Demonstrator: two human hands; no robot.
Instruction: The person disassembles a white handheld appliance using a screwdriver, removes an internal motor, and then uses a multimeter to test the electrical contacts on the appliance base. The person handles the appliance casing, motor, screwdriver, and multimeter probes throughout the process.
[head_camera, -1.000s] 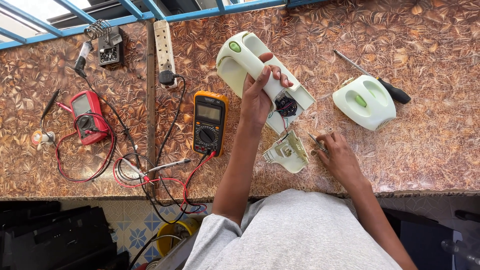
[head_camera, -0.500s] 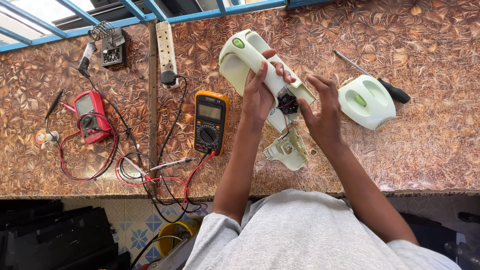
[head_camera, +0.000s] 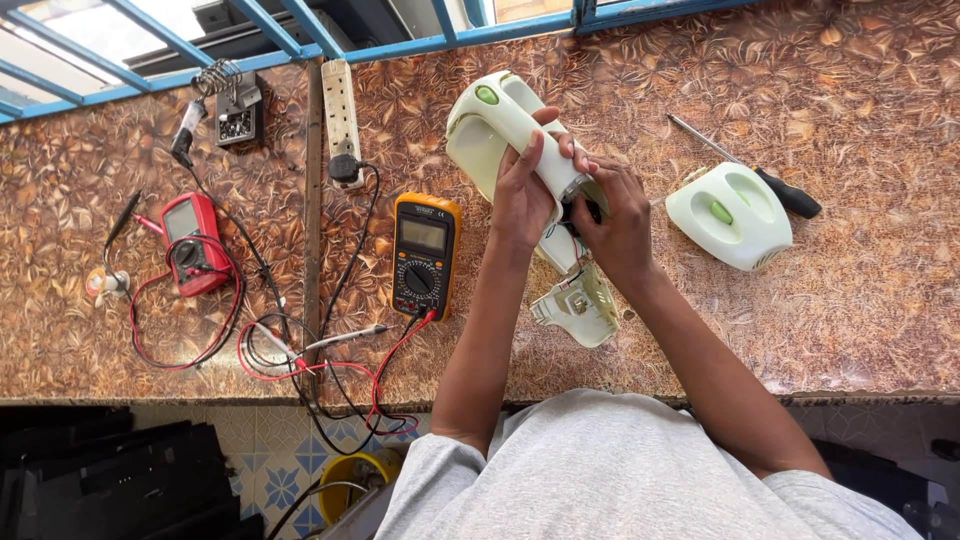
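Observation:
My left hand (head_camera: 525, 195) grips the handle of a pale green and white hand mixer body (head_camera: 490, 125), held over the brown patterned worktop (head_camera: 870, 300). My right hand (head_camera: 617, 215) rests against the mixer's opened end, fingers at its dark inner parts. Below the hands lies a pale inner housing piece (head_camera: 580, 308) with wires running up to the mixer. The mixer's detached shell half (head_camera: 730, 215) lies to the right on the worktop.
A screwdriver (head_camera: 760, 175) lies behind the shell half. An orange-yellow multimeter (head_camera: 425, 255) with red and black leads sits left of my arm. Farther left lie a red meter (head_camera: 192, 245), a power strip (head_camera: 340, 120) and a soldering iron stand (head_camera: 235, 105). The worktop's front edge runs near my body.
My right hand has risen from the worktop beside the inner housing piece to the mixer's opened end. My left hand keeps its grip on the mixer handle.

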